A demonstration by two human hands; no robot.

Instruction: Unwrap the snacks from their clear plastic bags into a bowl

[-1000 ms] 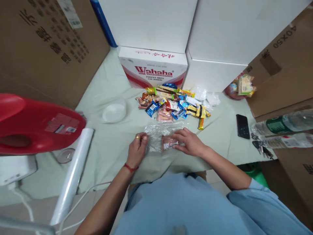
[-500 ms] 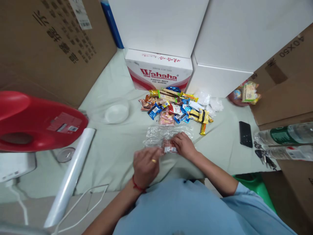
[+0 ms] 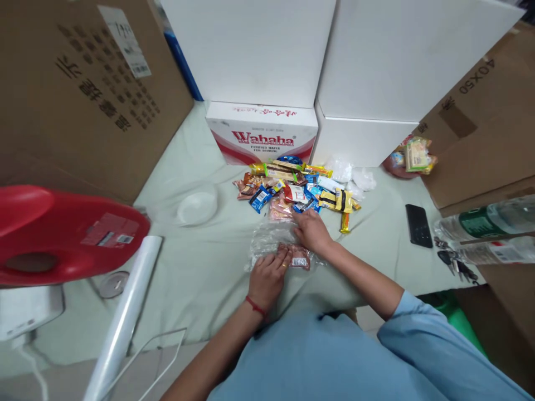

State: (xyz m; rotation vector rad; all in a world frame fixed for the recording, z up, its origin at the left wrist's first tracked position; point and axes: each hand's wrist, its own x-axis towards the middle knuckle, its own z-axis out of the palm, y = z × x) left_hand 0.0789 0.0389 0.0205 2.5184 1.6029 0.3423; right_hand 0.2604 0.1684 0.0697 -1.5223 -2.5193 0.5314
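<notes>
Via head cam I see the L hand [image 3: 267, 275] palm-down, its fingers extended, close together, pressing on the brown packet [image 3: 300, 260]; no grip visible. R hand [image 3: 313, 233]: fingers lightly bent, at the upper edge of the clear bag [image 3: 259, 242], just below the pink packet [image 3: 279, 210]; I can't tell if they pinch anything. Brown packet lies on the bench [image 3: 200, 284], within the bag's outline; inside or on top, can't confirm.

Vs. 0.5 s ago: L hand is now on the packet, no longer blurred beside it; R hand is off the packet, farther up.

Matl./shape: bag = thin, crinkled film. Brown packet = small, approx. rect., w/ pale printed label. Bench cover = pale green cloth, creased. Snack pile [image 3: 296, 194] = glossy, multi-col. wrappers. Roll [image 3: 125, 317] = smooth white cyl.
</notes>
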